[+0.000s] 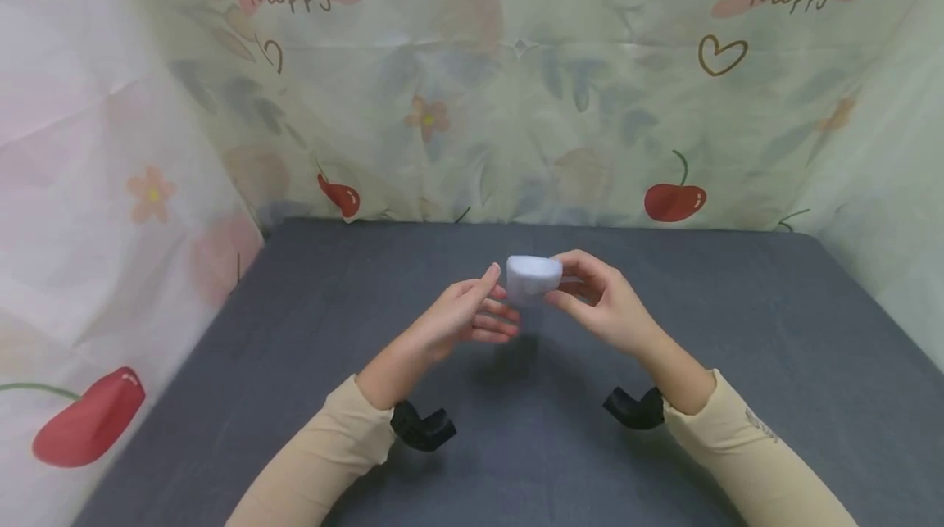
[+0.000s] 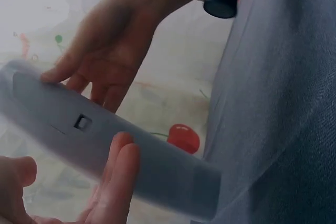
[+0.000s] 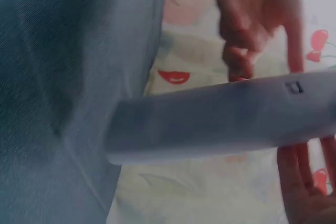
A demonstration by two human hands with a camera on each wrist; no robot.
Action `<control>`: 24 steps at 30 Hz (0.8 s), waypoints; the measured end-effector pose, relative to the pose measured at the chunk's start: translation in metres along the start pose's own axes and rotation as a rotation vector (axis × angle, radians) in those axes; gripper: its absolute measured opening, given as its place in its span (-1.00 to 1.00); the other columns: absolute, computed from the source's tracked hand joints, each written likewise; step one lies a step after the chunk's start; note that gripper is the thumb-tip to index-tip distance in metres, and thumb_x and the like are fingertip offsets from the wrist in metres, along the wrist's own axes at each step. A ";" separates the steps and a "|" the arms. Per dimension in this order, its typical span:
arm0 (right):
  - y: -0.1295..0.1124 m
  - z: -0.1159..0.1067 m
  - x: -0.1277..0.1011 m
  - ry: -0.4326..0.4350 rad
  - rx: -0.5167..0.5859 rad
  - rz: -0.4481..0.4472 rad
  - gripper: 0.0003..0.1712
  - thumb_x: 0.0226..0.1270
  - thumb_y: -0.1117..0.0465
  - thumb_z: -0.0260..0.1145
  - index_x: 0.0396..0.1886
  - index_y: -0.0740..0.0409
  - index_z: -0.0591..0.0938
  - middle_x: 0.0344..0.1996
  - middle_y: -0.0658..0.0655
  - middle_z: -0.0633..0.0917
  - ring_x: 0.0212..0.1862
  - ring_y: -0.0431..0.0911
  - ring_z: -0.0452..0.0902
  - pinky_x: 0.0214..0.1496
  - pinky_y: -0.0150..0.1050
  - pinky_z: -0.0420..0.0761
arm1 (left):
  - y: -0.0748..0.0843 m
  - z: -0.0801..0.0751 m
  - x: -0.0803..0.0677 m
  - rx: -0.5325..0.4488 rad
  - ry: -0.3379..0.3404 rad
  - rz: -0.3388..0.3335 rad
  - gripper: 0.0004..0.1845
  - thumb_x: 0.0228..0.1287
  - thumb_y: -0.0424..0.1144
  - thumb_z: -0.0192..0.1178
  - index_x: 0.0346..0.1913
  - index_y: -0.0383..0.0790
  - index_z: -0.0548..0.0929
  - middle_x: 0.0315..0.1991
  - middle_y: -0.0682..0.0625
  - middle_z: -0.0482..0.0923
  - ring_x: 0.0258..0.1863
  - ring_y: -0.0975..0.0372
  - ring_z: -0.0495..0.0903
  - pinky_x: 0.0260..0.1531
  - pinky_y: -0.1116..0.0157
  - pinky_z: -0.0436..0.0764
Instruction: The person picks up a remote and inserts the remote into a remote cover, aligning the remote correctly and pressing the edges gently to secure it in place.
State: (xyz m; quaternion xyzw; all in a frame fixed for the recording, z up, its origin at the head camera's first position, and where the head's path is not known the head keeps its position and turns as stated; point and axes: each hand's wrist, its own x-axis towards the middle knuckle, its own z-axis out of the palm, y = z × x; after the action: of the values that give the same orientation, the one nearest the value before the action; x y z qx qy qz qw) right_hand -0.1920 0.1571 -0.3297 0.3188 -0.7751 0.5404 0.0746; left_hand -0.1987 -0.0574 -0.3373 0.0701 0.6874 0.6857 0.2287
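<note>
A long, pale grey, rounded object (image 1: 534, 274) with a small square opening or latch on one face is held above the table; its exact kind is unclear. My right hand (image 1: 601, 302) grips it near one end between thumb and fingers. In the left wrist view the object (image 2: 163, 166) slants downward, with the right hand (image 2: 113, 51) behind its upper end. My left hand (image 1: 472, 314) is beside it, thumb raised and fingers extended. Two of the left fingers (image 2: 126, 169) overlap the object in that view; whether they touch it I cannot tell.
A dark grey cloth covers the table (image 1: 369, 445). Patterned curtains (image 1: 472, 84) hang at the back and on both sides. Each wrist wears a black camera mount, the left mount (image 1: 424, 426) and the right mount (image 1: 634, 409).
</note>
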 end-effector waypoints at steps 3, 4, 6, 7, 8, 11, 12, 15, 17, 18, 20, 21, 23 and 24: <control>0.004 0.001 -0.002 -0.067 -0.073 -0.180 -0.60 0.08 0.52 0.32 -0.04 0.29 0.53 -0.10 -0.17 0.60 -0.01 -0.36 0.51 0.11 -0.48 0.49 | 0.002 0.001 0.000 -0.051 -0.016 -0.022 -0.44 0.41 0.12 -0.11 0.13 -0.35 0.35 -0.25 -0.09 0.62 -0.40 0.28 0.68 -0.12 0.17 0.65; 0.005 0.001 -0.002 -0.085 -0.097 -0.228 -0.59 0.05 0.53 0.34 -0.05 0.26 0.55 -0.09 -0.12 0.61 0.01 -0.34 0.49 0.13 -0.46 0.47 | 0.003 0.001 0.000 -0.059 -0.019 -0.020 -0.45 0.42 0.08 -0.09 0.16 -0.36 0.33 -0.23 -0.08 0.59 -0.40 0.30 0.67 -0.14 0.21 0.66; 0.006 0.000 -0.002 -0.111 -0.140 -0.297 -0.55 -0.02 0.53 0.38 -0.07 0.19 0.58 -0.08 -0.01 0.64 0.04 -0.29 0.45 0.16 -0.41 0.41 | 0.004 0.001 0.000 -0.062 -0.003 -0.021 -0.47 0.41 -0.01 -0.03 0.21 -0.37 0.27 -0.17 -0.08 0.53 -0.40 0.33 0.65 -0.20 0.30 0.67; 0.007 0.000 -0.002 -0.120 -0.159 -0.317 -0.53 -0.05 0.53 0.40 -0.09 0.16 0.60 -0.08 0.04 0.64 0.05 -0.27 0.43 0.17 -0.38 0.39 | 0.004 0.001 -0.001 -0.062 0.008 -0.021 -0.48 0.40 -0.06 -0.01 0.23 -0.37 0.25 -0.14 -0.10 0.51 -0.40 0.34 0.63 -0.23 0.34 0.66; 0.007 0.000 -0.002 -0.125 -0.179 -0.329 -0.53 -0.08 0.52 0.43 -0.11 0.14 0.61 -0.08 0.07 0.65 0.05 -0.25 0.42 0.16 -0.35 0.37 | 0.005 0.002 -0.001 -0.060 0.021 -0.018 -0.48 0.39 -0.10 0.02 0.25 -0.36 0.24 -0.10 -0.12 0.49 -0.40 0.34 0.62 -0.27 0.37 0.65; 0.008 -0.002 -0.003 -0.138 -0.213 -0.310 -0.54 -0.12 0.48 0.46 -0.14 0.10 0.64 -0.06 0.12 0.64 0.07 -0.21 0.38 0.14 -0.29 0.35 | 0.004 0.002 0.000 -0.058 0.063 -0.015 -0.47 0.35 -0.19 0.08 0.29 -0.28 0.22 0.01 -0.21 0.50 -0.38 0.32 0.62 -0.32 0.42 0.61; 0.007 -0.002 -0.004 -0.140 -0.226 -0.296 -0.55 -0.12 0.47 0.47 -0.15 0.09 0.64 -0.04 0.13 0.63 0.07 -0.19 0.38 0.13 -0.28 0.36 | 0.004 0.002 0.000 -0.055 0.073 -0.010 -0.47 0.34 -0.20 0.09 0.30 -0.25 0.22 0.05 -0.24 0.50 -0.36 0.31 0.62 -0.31 0.42 0.61; 0.007 -0.003 -0.006 -0.144 -0.273 -0.234 -0.58 -0.08 0.41 0.48 -0.15 0.06 0.64 0.05 0.16 0.56 0.11 -0.12 0.35 0.10 -0.27 0.41 | 0.003 0.001 0.000 -0.056 0.082 0.007 -0.43 0.32 -0.25 0.12 0.34 -0.19 0.20 0.14 -0.27 0.49 -0.29 0.28 0.63 -0.21 0.36 0.64; 0.007 -0.003 -0.008 -0.155 -0.290 -0.183 -0.58 -0.05 0.39 0.47 -0.14 0.04 0.63 0.11 0.17 0.51 0.16 -0.07 0.33 0.12 -0.25 0.44 | 0.002 0.000 0.000 -0.060 0.083 0.022 -0.42 0.32 -0.27 0.12 0.35 -0.19 0.19 0.18 -0.27 0.47 -0.27 0.29 0.63 -0.15 0.32 0.63; 0.008 -0.003 -0.009 -0.164 -0.292 -0.155 -0.58 -0.03 0.39 0.45 -0.12 0.04 0.62 0.14 0.17 0.47 0.18 -0.04 0.31 0.13 -0.22 0.46 | 0.001 0.000 0.000 -0.063 0.081 0.033 -0.41 0.32 -0.29 0.12 0.36 -0.20 0.18 0.19 -0.28 0.46 -0.27 0.29 0.63 -0.12 0.31 0.63; 0.008 -0.004 -0.010 -0.179 -0.284 -0.100 -0.59 0.06 0.42 0.38 -0.08 0.04 0.60 0.19 0.18 0.41 0.23 0.01 0.28 0.14 -0.12 0.47 | 0.000 -0.001 0.000 -0.072 0.072 0.051 -0.41 0.32 -0.32 0.10 0.36 -0.22 0.16 0.20 -0.29 0.44 -0.27 0.31 0.63 -0.10 0.30 0.62; 0.007 -0.004 -0.010 -0.183 -0.261 -0.063 -0.60 0.10 0.44 0.33 -0.05 0.07 0.58 0.21 0.18 0.39 0.25 0.04 0.26 0.16 -0.06 0.48 | 0.000 -0.001 0.001 -0.075 0.069 0.063 -0.41 0.32 -0.35 0.10 0.36 -0.24 0.16 0.21 -0.30 0.43 -0.27 0.32 0.62 -0.09 0.29 0.62; 0.009 -0.003 -0.010 -0.178 -0.210 0.018 -0.61 0.18 0.45 0.24 0.02 0.12 0.52 0.22 0.20 0.36 0.25 0.08 0.28 0.16 0.04 0.49 | -0.002 -0.001 0.002 -0.071 0.067 0.087 -0.40 0.31 -0.38 0.10 0.36 -0.28 0.15 0.22 -0.32 0.41 -0.26 0.31 0.62 -0.04 0.23 0.62; 0.009 -0.003 -0.010 -0.172 -0.176 0.058 -0.61 0.22 0.44 0.21 0.06 0.15 0.48 0.22 0.22 0.35 0.24 0.11 0.32 0.13 0.06 0.51 | -0.003 -0.001 0.002 -0.067 0.068 0.097 -0.40 0.30 -0.39 0.10 0.35 -0.29 0.15 0.21 -0.33 0.41 -0.25 0.30 0.62 -0.03 0.20 0.61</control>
State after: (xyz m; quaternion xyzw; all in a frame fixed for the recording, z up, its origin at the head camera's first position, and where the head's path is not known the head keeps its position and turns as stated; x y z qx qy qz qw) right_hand -0.1904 0.1658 -0.3405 0.3337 -0.8319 0.4429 0.0201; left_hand -0.2002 -0.0578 -0.3406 0.0725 0.6673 0.7206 0.1739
